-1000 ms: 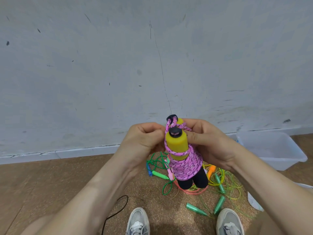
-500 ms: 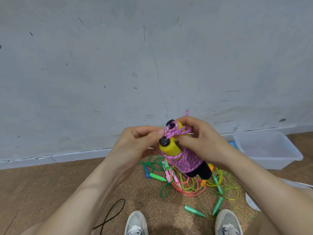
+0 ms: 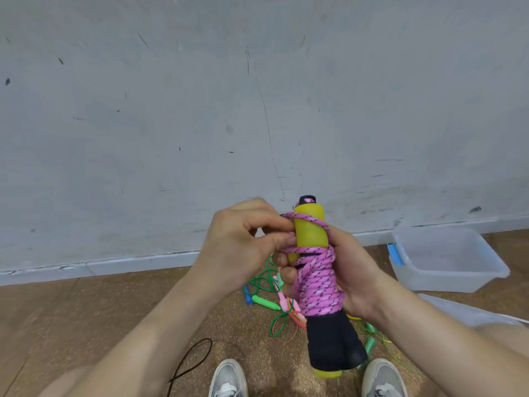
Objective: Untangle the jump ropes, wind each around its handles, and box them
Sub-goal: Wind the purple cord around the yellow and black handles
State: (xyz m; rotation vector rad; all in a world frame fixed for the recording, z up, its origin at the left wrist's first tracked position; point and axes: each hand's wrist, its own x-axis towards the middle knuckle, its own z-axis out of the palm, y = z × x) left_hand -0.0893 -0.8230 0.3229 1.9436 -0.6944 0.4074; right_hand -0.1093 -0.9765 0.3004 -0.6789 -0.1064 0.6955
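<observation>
The left hand (image 3: pixel 243 247) is reaching in from the lower left with the forearm rising diagonally. Its fingers are curling inward, and thumb and forefinger are pinching a strand of the pink rope (image 3: pixel 317 279) against the left side of the handles (image 3: pixel 310 230). The right hand (image 3: pixel 355 270) is coming in from the lower right and is wrapping round the wound bundle from behind. Its fingertips (image 3: pixel 287 277) are showing at the bundle's left edge, gripping the coils. The bundle is standing nearly upright between the two hands, in front of the wall (image 3: pixel 200 124) and above the floor (image 3: pixel 71 316), with the rope wound round the middle of the handles. The second handle is lying mostly behind the first, so only a black cap is showing at the top. The right palm is hidden by the bundle. A pile (image 3: pixel 266 287) of coloured ropes is lying on the floor, partly covered by the hands. The clear box (image 3: pixel 443 282) is sitting on the floor at the right, by the wall. Its contents are too hazy to make out. Two shoes (image 3: pixel 229 379) are being cut off by the bottom edge.
</observation>
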